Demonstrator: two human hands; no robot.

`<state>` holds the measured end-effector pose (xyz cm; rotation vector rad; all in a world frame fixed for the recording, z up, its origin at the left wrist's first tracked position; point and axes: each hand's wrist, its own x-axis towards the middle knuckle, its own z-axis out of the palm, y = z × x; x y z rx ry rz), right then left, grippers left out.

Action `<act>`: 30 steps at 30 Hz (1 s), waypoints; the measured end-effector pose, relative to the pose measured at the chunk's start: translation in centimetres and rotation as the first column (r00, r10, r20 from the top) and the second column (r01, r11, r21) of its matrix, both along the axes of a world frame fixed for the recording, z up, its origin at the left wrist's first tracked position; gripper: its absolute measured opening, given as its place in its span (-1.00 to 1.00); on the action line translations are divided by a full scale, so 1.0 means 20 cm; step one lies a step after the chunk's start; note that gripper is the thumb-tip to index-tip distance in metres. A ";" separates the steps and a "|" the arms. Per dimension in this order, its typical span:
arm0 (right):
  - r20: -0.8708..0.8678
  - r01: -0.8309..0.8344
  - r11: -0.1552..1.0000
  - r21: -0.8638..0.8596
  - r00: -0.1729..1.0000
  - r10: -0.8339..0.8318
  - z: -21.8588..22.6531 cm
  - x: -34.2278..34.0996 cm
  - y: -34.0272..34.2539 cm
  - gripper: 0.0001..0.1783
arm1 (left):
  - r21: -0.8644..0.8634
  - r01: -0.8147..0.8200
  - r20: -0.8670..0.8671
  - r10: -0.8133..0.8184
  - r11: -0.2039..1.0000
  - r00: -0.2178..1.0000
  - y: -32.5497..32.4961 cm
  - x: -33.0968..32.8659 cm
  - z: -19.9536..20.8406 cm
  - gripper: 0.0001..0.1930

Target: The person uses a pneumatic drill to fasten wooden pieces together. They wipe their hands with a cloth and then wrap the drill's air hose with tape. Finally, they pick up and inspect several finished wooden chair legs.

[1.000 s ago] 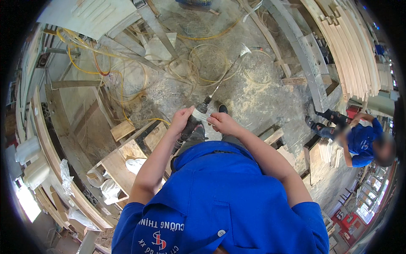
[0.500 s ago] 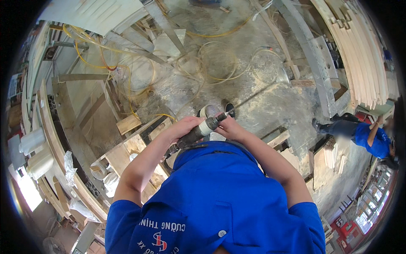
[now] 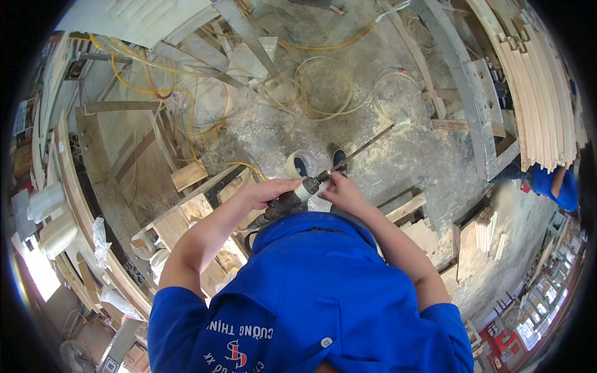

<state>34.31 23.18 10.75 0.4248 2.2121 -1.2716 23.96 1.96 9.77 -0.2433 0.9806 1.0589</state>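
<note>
A straight-bodied power drill (image 3: pixel 288 201) in black and white lies slantwise in front of my waist. My left hand (image 3: pixel 271 193) is wrapped round its body. My right hand (image 3: pixel 348 195) is closed at the front end, with thumb and fingers at the chuck (image 3: pixel 322 177); part of that grip is hidden. From the chuck a long thin bit (image 3: pixel 368 145) points away to the far right, over the floor. Below the tool a pale ring (image 3: pixel 292 165) shows round my left shoe.
A yellow air hose (image 3: pixel 186 118) and pale coiled hoses (image 3: pixel 323 87) lie on the concrete floor. At the left runs a long wooden board (image 3: pixel 74 180). Stacked wood strips (image 3: pixel 538 99) stand at the far right, above a person in blue (image 3: pixel 556 186). Wood pieces (image 3: pixel 485 230) lie at right.
The drill's bit shows more plainly now, its tip over the floor. My right hand has shifted slightly right. The person in blue has moved farther up the right edge.
</note>
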 end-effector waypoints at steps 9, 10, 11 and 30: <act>0.006 -0.180 0.911 0.370 0.981 0.192 0.06 -0.47 -0.02 -0.61 | 0.013 0.129 -0.431 -0.111 0.992 0.895 0.12 0.13 -0.13 -0.52; 0.143 -0.273 0.868 0.415 0.962 0.234 0.00 -0.48 -0.03 -0.58 | -0.007 0.191 -0.460 -0.173 0.982 0.871 0.14 0.14 -0.11 -0.47; 0.186 -0.210 0.935 0.285 0.969 0.161 -0.06 -0.47 -0.03 -0.54 | -0.028 0.255 -0.465 -0.238 0.967 0.853 0.15 0.13 -0.10 -0.44; 0.429 0.379 0.870 -0.316 0.875 -0.225 -0.06 -0.45 -0.28 -0.46 | -0.056 0.167 -0.554 -0.170 0.984 0.815 0.05 0.33 -0.44 -0.17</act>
